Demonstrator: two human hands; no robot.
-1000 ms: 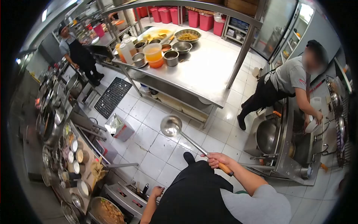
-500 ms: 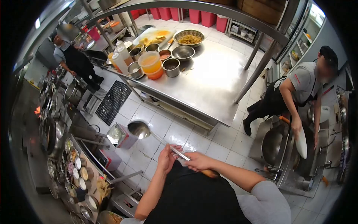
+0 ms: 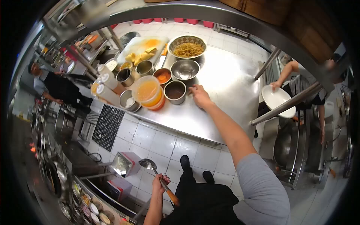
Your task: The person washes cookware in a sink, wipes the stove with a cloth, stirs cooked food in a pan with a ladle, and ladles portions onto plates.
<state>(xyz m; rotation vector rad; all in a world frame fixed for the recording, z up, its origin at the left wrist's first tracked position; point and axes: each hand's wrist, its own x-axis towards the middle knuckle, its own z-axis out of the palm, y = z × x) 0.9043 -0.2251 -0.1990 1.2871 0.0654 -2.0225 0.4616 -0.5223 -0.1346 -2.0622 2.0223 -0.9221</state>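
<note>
My left hand (image 3: 161,182) is closed round the shaft of a steel ladle (image 3: 148,164), low in front of my apron. The ladle's bowl points away from me and its wooden handle end toward me. My right hand (image 3: 200,96) reaches over the steel table (image 3: 221,93), fingers stretched out and slightly apart. Its fingertips are close to a small metal pot of dark sauce (image 3: 175,92); whether they touch the tabletop is unclear. Beside that pot stand a metal bowl (image 3: 185,70), a pot of orange-red sauce (image 3: 162,76) and a plastic tub of orange liquid (image 3: 148,92).
A patterned bowl of cut strips (image 3: 187,47), a cutting board (image 3: 144,48) and squeeze bottles (image 3: 108,80) are on the table. A metal post (image 3: 287,103) stands at right. Behind it a co-worker holds a white plate (image 3: 278,100). Another person (image 3: 60,86) stands left.
My right hand has let go of the ladle and reached out over the table. My left hand keeps the ladle, now lower. The table appears nearer, and the co-worker's plate has moved leftward and up.
</note>
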